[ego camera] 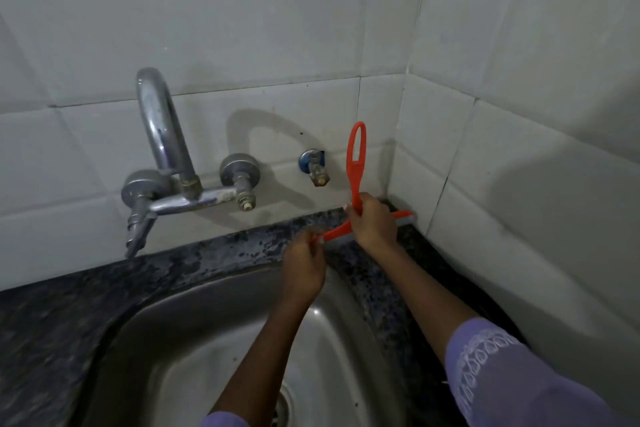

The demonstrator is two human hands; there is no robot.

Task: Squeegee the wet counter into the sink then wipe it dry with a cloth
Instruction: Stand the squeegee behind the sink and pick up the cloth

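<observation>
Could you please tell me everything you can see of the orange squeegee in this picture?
The squeegee looks like orange plastic: a long handle ending in an open loop, rising nearly upright, and a wide crossbar with a pale blade strip along its lower edge. The blade lies on the dark speckled counter in the tiled corner behind the sink. The right hand grips the handle's base; the left hand pinches the crossbar's left end.
</observation>
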